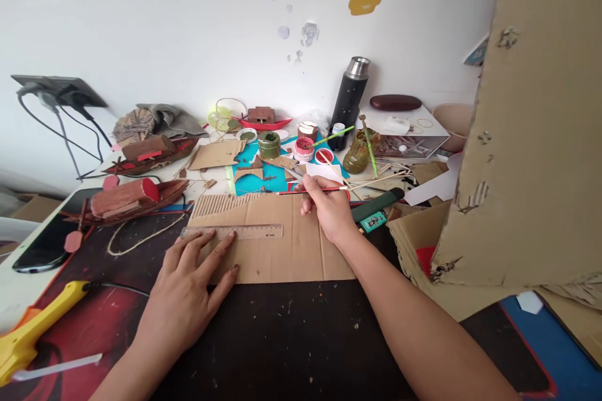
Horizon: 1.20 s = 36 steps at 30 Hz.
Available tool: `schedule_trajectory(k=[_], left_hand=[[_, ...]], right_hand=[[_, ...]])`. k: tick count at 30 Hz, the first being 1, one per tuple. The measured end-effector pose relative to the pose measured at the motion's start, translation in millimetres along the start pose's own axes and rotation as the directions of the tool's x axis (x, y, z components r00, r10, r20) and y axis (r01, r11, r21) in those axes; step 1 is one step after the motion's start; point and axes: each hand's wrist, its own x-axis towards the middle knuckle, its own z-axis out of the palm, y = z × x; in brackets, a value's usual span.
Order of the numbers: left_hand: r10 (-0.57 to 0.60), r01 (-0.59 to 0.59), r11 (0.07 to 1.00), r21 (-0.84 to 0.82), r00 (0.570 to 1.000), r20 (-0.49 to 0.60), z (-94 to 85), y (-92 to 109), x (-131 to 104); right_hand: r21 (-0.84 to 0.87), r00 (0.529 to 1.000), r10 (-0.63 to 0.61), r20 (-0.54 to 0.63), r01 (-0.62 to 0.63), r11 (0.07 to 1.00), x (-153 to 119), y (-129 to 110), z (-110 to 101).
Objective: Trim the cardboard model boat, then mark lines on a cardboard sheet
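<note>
A clear ruler (254, 232) lies across a flat piece of cardboard (282, 263) whose upper left part shows bare corrugation. My left hand (188, 282) rests with spread fingers on the ruler's left part and on the cardboard. Above the cardboard's upper right side, my right hand (324, 203) is closed around a thin red pencil (301, 190). A pointed metal blade (295, 173) also sticks out by its thumb; what it belongs to is hidden by the hand.
Painted model boats (136, 197) stand left, near a phone (47, 238). A yellow glue gun (42, 326) lies front left. Paint jars (269, 145), a black thermos (348, 97) and sticks are behind. A large cardboard sheet (531, 125) rises at right.
</note>
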Motion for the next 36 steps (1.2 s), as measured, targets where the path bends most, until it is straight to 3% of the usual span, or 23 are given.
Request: schedule_trajectory(k=[10,21,36], left_hand=[[0.037,-0.034,0.999,-0.026,0.995,0.095,-8.2,-7,1],[0.089,-0.087,0.996,-0.028,0.995,0.054,-9.0,42,13],[0.140,-0.140,0.990,-0.005,0.990,-0.007,5.2,52,22]], right_hand=[[-0.011,0.999,0.014,0.034,-0.014,1.000,1,-2,-3],[0.070,0.998,0.050,0.038,-0.053,0.996,2,-7,-4],[0.084,0.995,0.077,0.061,-0.082,0.993,2,-8,-7]])
